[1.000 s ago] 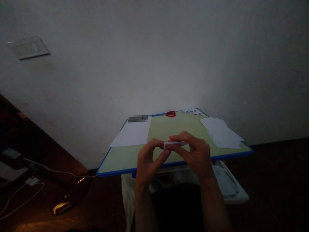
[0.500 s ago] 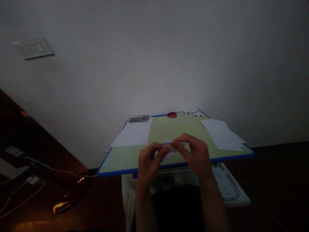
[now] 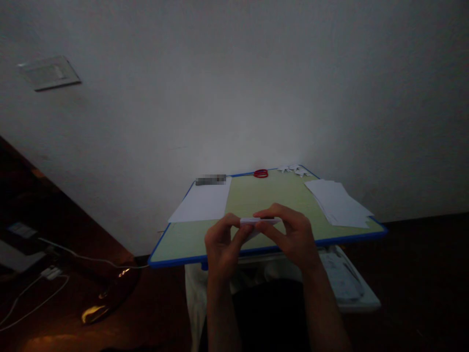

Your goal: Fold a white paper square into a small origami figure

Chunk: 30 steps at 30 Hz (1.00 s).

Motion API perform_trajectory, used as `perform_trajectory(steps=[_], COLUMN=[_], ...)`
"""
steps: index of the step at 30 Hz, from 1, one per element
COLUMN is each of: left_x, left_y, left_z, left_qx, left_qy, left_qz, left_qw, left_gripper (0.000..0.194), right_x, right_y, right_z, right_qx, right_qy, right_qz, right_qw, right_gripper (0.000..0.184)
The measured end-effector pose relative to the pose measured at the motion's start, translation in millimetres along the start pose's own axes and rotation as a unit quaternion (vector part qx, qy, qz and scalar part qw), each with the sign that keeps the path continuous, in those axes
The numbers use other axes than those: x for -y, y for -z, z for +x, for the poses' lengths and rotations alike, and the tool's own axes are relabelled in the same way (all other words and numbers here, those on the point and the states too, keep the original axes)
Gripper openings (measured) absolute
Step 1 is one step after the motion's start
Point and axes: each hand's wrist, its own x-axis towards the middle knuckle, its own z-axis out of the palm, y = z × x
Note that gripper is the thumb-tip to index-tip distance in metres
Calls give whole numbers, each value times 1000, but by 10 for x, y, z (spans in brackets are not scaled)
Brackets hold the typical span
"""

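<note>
A small piece of folded white paper [image 3: 248, 221] is held up between my hands, above the near part of the table. My left hand [image 3: 224, 244] pinches its left end between thumb and forefinger. My right hand [image 3: 293, 233] grips its right side, with the thumb below and fingers above. The paper lies nearly edge-on to me, and a flap slants down under it. Fingers cover part of its folds.
The green table [image 3: 183, 244] has a blue rim. White sheets [image 3: 203, 203] lie left under a blurred-out dark object [image 3: 210, 180]; a paper stack [image 3: 339, 203] lies right. At the back are red-handled scissors [image 3: 261, 173] and several small folded paper pieces [image 3: 294, 169]. An open drawer [image 3: 357, 305] juts out below.
My fingers have shifted along the paper. Half a second ago it was tilted with its face partly showing; now it is levelled and looks flatter, with my thumbs close together beneath it.
</note>
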Motion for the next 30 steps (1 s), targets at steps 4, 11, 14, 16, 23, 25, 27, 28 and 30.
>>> perform_trajectory(steps=[4, 11, 14, 16, 23, 25, 27, 28, 30], left_x=[44, 34, 44, 49, 42, 46, 47, 44, 28], left_y=[34, 29, 55, 70, 105, 116, 122, 122, 119], left_z=[-1, 7, 7, 13, 33, 31, 28, 26, 26], left_qx=[-17, -3, 33, 18, -41, -43, -49, -50, -46], left_qy=[-6, -3, 3, 3, -13, -16, -26, -31, -32], left_qz=[13, -14, -10, 4, 59, 84, 87, 82, 72], left_qw=[1000, 1000, 999, 1000, 997, 995, 995, 995, 996], left_gripper=[16, 15, 12, 9, 14, 16, 16, 15, 15], right_x=[-50, -54, -43, -43, -73, -79, -83, -83, -81], right_y=[25, -2, -21, -23, -8, -8, -6, -3, 6], right_z=[-6, -13, -13, -13, -27, -30, -31, -31, -31], right_qx=[-18, -62, -99, -114, -63, -60, -63, -63, -62], right_qy=[36, 19, -6, -20, -46, -52, -57, -59, -59], right_qz=[16, 21, 42, 51, 27, 37, 58, 70, 94], right_qw=[999, 998, 994, 992, 997, 996, 995, 994, 992], right_gripper=[8, 10, 11, 11, 18, 20, 20, 19, 16])
